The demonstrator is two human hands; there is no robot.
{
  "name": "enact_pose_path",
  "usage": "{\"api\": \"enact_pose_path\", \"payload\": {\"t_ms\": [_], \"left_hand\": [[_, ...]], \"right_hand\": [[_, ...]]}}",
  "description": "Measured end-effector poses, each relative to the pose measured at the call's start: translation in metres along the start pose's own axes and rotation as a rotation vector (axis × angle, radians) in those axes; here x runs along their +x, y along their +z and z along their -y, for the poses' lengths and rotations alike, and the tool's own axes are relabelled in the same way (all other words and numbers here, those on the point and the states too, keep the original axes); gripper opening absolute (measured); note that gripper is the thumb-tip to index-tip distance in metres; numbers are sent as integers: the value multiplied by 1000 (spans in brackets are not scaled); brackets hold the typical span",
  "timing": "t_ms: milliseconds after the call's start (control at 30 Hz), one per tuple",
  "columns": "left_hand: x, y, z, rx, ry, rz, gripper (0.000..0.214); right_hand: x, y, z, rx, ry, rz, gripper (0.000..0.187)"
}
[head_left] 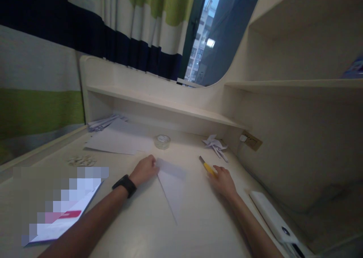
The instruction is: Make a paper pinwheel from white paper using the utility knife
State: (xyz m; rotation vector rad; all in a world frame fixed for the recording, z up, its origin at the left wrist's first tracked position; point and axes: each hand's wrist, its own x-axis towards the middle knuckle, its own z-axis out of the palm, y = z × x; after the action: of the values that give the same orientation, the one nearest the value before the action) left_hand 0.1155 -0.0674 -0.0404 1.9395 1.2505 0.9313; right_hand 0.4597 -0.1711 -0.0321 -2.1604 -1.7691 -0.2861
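Observation:
A sheet of white paper folded to a triangle [171, 178] lies on the desk, its long point toward me. My left hand [144, 170], with a black band on the wrist, is closed on the paper's upper left corner. To the right, my right hand [222, 179] has its fingers round a yellow utility knife [209, 168]. The knife's grey tip points away from me and to the left, apart from the paper. Its lower end is hidden under the hand.
Behind are a roll of clear tape [162, 141], flat white sheets [119, 136] and a paper pinwheel [214, 142]. Small pale pieces [82, 161] and a partly blurred tablet-like item [65, 220] lie left. A white long device [269, 214] sits right, below a wall socket [252, 140].

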Motion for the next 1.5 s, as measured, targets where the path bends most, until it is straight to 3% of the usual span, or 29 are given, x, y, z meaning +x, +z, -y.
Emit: {"api": "enact_pose_path", "payload": {"t_ms": [100,233,367,533,600,767,933,1100,1300,1500], "left_hand": [[-9,3,-6,124,130,-40,40],[-26,12,-23,486,476,-79,71],[-30,26,-40,638,624,-11,78],[-28,33,-60,622,672,67,73],[-35,32,-68,627,695,41,60],[-72,40,-73,686,702,149,15],[-91,57,-56,651,623,136,23],[-94,64,-43,584,644,130,33],[-100,57,-40,618,606,147,28],[-100,39,-50,552,593,213,25]], "right_hand": [[-8,4,-5,-77,10,24,53],[-7,10,4,-134,13,40,48],[0,15,15,-132,14,40,36],[-5,12,21,-94,-7,19,29],[-14,3,17,-68,-16,16,31],[-56,-21,-1,140,-144,0,37],[-91,-33,3,315,-328,24,43],[-93,-27,32,296,-488,165,41],[-77,-4,49,181,-495,94,32],[-76,-1,48,160,-531,83,33]]}}
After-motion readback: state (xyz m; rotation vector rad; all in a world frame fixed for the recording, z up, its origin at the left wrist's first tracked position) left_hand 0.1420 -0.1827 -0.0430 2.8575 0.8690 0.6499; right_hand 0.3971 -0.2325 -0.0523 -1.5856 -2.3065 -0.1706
